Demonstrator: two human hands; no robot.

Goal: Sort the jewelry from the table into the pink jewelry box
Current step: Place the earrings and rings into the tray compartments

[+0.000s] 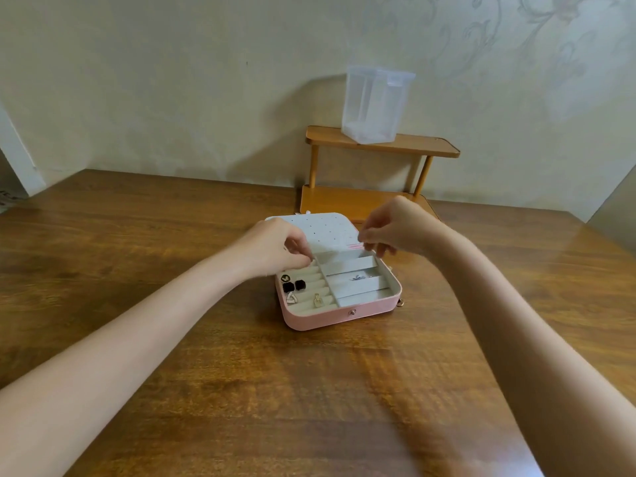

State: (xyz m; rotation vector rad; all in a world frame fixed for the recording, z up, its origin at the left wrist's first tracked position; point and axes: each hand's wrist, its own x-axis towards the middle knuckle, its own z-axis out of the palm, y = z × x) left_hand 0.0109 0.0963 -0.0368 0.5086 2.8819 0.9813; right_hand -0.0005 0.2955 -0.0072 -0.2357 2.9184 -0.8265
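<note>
The pink jewelry box [339, 313] lay open at the centre of the frame on the desk [241, 390], its lid [320, 232] tilted back. Both hands hovered over its far edge. The left hand [275, 247] had its grip narrowed to a pinch at the top of the ring rolls [309, 282]; whether it held anything could not be told. The right hand [395, 228] pinched near the pink elastic band [354, 246] on the lid, its contents equally hidden. Black earrings [294, 286] and a gold piece [317, 300] already sat in the rolls. The risk was a small item slipping from so fine a pinch and dropping into the wrong compartment, or a wrist nudging the seated earrings loose.
</note>
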